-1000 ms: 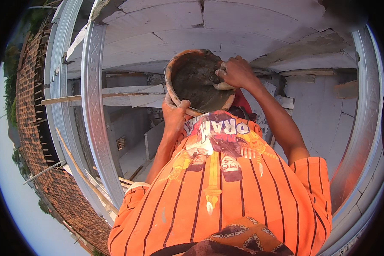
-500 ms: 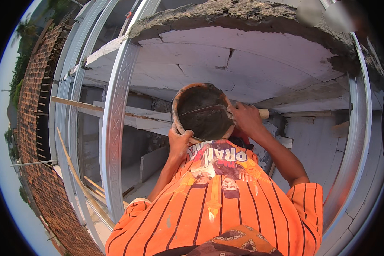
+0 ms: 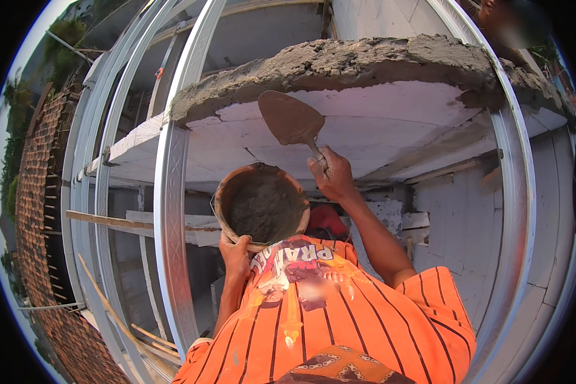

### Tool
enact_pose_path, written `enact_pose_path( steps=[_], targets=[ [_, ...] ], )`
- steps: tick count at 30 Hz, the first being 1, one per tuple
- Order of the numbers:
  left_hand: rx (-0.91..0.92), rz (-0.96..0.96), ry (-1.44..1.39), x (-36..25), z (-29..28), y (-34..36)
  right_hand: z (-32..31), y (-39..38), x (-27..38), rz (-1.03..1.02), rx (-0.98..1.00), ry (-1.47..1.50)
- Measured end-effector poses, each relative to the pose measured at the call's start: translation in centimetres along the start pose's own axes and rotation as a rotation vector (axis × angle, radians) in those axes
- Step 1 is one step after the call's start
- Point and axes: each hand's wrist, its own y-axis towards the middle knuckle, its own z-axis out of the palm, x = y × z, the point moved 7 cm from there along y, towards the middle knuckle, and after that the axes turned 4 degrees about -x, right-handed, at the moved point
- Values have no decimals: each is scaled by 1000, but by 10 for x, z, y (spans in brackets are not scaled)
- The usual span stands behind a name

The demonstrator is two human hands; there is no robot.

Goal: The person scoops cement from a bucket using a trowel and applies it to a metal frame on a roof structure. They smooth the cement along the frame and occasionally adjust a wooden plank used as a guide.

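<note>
My left hand point(image 3: 236, 256) grips the near-left rim of a round bucket point(image 3: 219, 203), its thumb over the edge. Wet grey mortar point(image 3: 265, 201) lies inside. The bucket is close to my orange striped shirt. My right hand point(image 3: 333, 174) is closed around the handle of a pointed trowel point(image 3: 289, 118), raised beyond the bucket. Its mortar-smeared blade points up and to the left, in front of a pale block wall point(image 3: 390, 109). Along the wall's top runs a rough layer of grey mortar point(image 3: 339, 61).
Shiny metal beams rise on both sides, a left beam point(image 3: 173, 211) and a right beam point(image 3: 521, 192). A wooden strip point(image 3: 125, 221) crosses at the left. Beyond is a tiled roof point(image 3: 35, 205). Another person point(image 3: 493, 19) is partly visible at the top right.
My right hand has left the bucket's rim and lifted the trowel up over the far side, toward the wall. The bucket now appears farther left and lower, still in my left hand.
</note>
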Motion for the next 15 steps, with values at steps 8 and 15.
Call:
enact_pose_path(
  steps=[8,15],
  targets=[
    [29,20,93,-4,-3,11,-19,20,1,-170,-210,-45],
    [32,-15,-25,0,13,20,-52,18,0,-72,228,-138]
  ],
)
